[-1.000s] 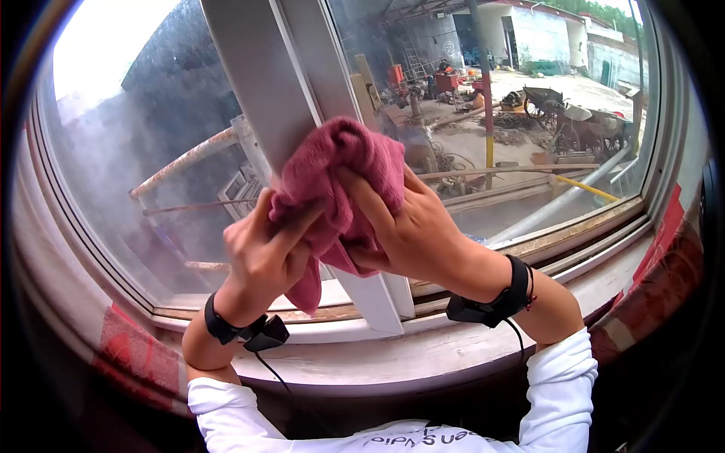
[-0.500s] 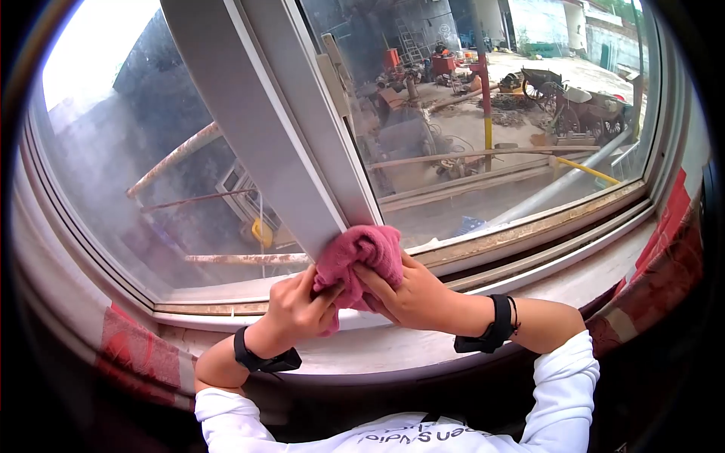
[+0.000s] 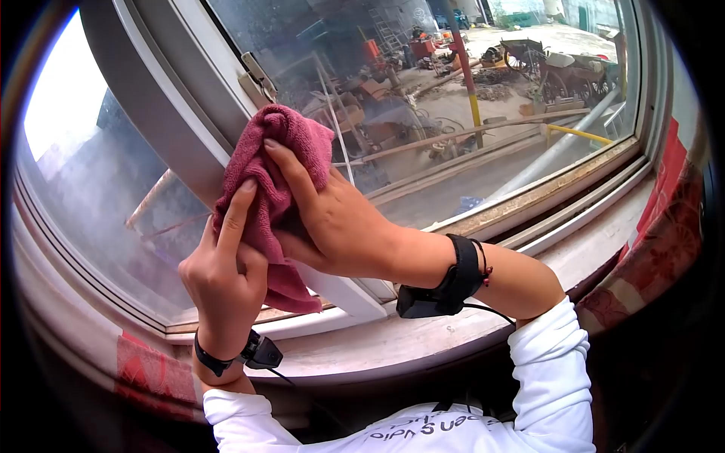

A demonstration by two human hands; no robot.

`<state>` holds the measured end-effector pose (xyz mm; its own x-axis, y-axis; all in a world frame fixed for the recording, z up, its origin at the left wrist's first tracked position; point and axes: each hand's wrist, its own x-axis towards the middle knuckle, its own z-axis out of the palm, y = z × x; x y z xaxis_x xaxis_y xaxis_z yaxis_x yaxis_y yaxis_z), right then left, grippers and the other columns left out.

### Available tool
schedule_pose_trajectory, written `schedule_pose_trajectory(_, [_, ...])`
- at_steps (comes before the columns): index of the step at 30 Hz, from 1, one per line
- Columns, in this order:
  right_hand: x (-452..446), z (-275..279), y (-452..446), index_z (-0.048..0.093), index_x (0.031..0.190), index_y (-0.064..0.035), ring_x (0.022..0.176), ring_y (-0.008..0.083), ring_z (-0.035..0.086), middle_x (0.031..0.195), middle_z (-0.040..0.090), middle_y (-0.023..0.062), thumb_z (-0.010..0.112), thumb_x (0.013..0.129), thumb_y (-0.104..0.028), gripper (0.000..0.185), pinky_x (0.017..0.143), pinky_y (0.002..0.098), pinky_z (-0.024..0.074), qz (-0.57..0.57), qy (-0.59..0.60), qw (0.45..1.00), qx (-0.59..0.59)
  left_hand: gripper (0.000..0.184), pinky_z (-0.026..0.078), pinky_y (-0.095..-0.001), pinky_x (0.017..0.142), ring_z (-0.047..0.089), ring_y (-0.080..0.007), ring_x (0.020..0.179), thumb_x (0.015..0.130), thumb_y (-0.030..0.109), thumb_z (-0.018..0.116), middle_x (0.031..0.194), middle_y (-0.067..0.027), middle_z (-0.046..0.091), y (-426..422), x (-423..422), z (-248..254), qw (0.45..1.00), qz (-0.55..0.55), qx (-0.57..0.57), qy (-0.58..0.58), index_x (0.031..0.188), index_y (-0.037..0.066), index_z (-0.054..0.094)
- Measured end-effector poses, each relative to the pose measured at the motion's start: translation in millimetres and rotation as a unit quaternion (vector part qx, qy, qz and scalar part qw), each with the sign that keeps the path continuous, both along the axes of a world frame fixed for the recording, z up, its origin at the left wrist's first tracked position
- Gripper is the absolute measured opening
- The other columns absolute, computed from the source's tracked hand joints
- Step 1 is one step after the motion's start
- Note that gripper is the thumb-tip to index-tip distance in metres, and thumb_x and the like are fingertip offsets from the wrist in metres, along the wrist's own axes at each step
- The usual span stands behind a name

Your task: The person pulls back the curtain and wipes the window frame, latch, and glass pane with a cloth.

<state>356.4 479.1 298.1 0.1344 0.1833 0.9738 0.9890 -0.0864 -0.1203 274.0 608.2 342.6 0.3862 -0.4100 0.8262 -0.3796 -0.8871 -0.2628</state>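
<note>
A bunched pink towel (image 3: 276, 162) lies against the grey window frame (image 3: 185, 72), over its middle upright. My left hand (image 3: 223, 268) grips the towel from the lower left, its index finger stretched up along the cloth. From the right, my right hand (image 3: 332, 219) presses on the towel with fingers on its front; the thumb side is partly covered by folds. One corner of the cloth hangs down below my hands. Just above the towel, a window latch (image 3: 258, 78) sits on the frame.
The white window sill (image 3: 362, 349) runs below, and a dirty sliding track (image 3: 544, 196) lies at right. Red patterned fabric (image 3: 155, 370) shows at the lower left, with more at right. Beyond the glass are a yellow-and-red pole (image 3: 470, 83) and a cart (image 3: 559, 68) in a cluttered yard.
Both hands have moved the pink towel up along the frame's upright, from its bottom end to near the latch. The towel is now more spread out, and the view has shifted somewhat.
</note>
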Motion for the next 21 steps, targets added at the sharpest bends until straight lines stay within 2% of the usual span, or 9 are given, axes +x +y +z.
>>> schedule_pose_trajectory(3, [2.5, -25.3, 5.8, 0.014, 0.126, 0.0055, 0.103, 0.048, 0.036, 0.116, 0.034, 0.0295, 0.061, 0.069, -0.021, 0.079, 0.089, 0.0448, 0.0308, 0.003, -0.009, 1.0, 0.008, 0.051, 0.045, -0.0313, 0.05, 0.055, -0.0287, 0.053, 0.058, -0.003, 0.044, 0.084, -0.0197, 0.058, 0.4, -0.9, -8.5, 0.999, 0.0, -0.007, 0.046, 0.106, 0.008, 0.057])
schedule_pose_trajectory(6, [-10.4, -76.5, 2.3, 0.019, 0.126, 0.0038, 0.104, 0.0446, 0.037, 0.114, 0.039, 0.0266, 0.056, 0.072, -0.021, 0.07, 0.092, 0.0455, 0.0275, 0.011, 0.055, 0.998, 0.016, 0.049, 0.043, -0.0308, 0.043, 0.05, -0.0239, 0.041, 0.056, 0.003, 0.048, 0.071, -0.0159, 0.058, 3.5, -4.0, -44.9, 0.994, 0.018, 0.067, 0.09, 0.103, 0.01, 0.059])
schedule_pose_trajectory(8, [-17.0, -107.9, -3.0, 0.016, 0.127, 0.0038, 0.107, 0.0449, 0.034, 0.117, 0.037, 0.0266, 0.055, 0.073, -0.02, 0.07, 0.093, 0.0456, 0.0261, 0.017, 0.135, 0.989, -0.05, 0.047, 0.042, -0.0296, 0.04, 0.048, -0.0215, 0.037, 0.055, 0.006, 0.05, 0.063, -0.0129, 0.056, 2.8, -6.4, -68.6, 0.985, 0.015, 0.1, 0.138, 0.101, 0.011, 0.06])
schedule_pose_trajectory(10, [-15.5, -108.8, -2.3, 0.013, 0.127, 0.0041, 0.108, 0.0454, 0.033, 0.116, 0.036, 0.0272, 0.055, 0.073, -0.019, 0.072, 0.094, 0.0455, 0.0259, 0.019, 0.128, 0.991, -0.036, 0.044, 0.041, -0.0289, 0.039, 0.046, -0.0201, 0.035, 0.056, 0.008, 0.051, 0.057, -0.0098, 0.055, -1.2, -3.5, -71.9, 0.983, 0.01, 0.098, 0.158, 0.099, 0.012, 0.061])
schedule_pose_trajectory(13, [-14.8, -87.7, -0.5, 0.003, 0.127, 0.0064, 0.105, 0.0465, 0.035, 0.113, 0.037, 0.0301, 0.055, 0.073, -0.02, 0.079, 0.092, 0.0447, 0.0276, 0.014, 0.153, 0.987, -0.043, 0.04, 0.04, -0.0296, 0.04, 0.046, -0.021, 0.036, 0.059, 0.005, 0.049, 0.049, -0.0103, 0.05, -12.1, -6.5, -40.1, 0.977, 0.056, 0.087, 0.187, 0.096, 0.011, 0.062])
schedule_pose_trajectory(15, [-6.2, -56.4, -0.7, 0.005, 0.127, 0.0073, 0.104, 0.0461, 0.036, 0.112, 0.038, 0.0302, 0.056, 0.072, -0.023, 0.08, 0.092, 0.044, 0.0276, 0.043, 0.16, 0.985, -0.04, 0.04, 0.039, -0.0279, 0.041, 0.045, -0.0206, 0.036, 0.06, 0.001, 0.047, 0.049, -0.0126, 0.047, -14.1, -4.2, -15.3, 0.99, 0.042, 0.019, 0.131, 0.097, 0.007, 0.061])
schedule_pose_trajectory(17, [1.7, -28.4, 5.1, 0.001, 0.126, 0.0081, 0.103, 0.0475, 0.036, 0.106, 0.041, 0.0313, 0.059, 0.073, -0.026, 0.085, 0.089, 0.0444, 0.0301, 0.002, 0.062, 0.998, 0.011, 0.042, 0.038, -0.0255, 0.043, 0.042, -0.0169, 0.037, 0.061, -0.002, 0.043, 0.05, -0.0142, 0.046, -12.4, -1.2, 4.7, 0.989, 0.005, -0.07, 0.129, 0.099, 0.004, 0.059])
schedule_pose_trajectory(19, [4.8, -20.5, 7.2, 0.003, 0.127, 0.0071, 0.102, 0.0481, 0.036, 0.105, 0.042, 0.0315, 0.058, 0.073, -0.029, 0.085, 0.09, 0.0444, 0.0286, -0.001, 0.053, 0.998, 0.026, 0.043, 0.037, -0.0241, 0.044, 0.041, -0.0114, 0.04, 0.061, -0.004, 0.039, 0.053, -0.0147, 0.045, -9.0, 5.4, 11.2, 0.987, -0.072, -0.094, 0.107, 0.101, 0.0, 0.057])
schedule_pose_trajectory(21, [4.7, -28.8, 8.3, 0.011, 0.127, 0.0048, 0.105, 0.0462, 0.035, 0.112, 0.038, 0.0302, 0.056, 0.072, -0.025, 0.077, 0.092, 0.0444, 0.028, 0.034, 0.072, 0.996, 0.034, 0.044, 0.038, -0.0245, 0.044, 0.042, -0.014, 0.039, 0.061, -0.004, 0.039, 0.055, -0.0149, 0.047, -8.5, 1.5, 1.7, 0.993, -0.026, -0.07, 0.088, 0.101, 0.0, 0.057])
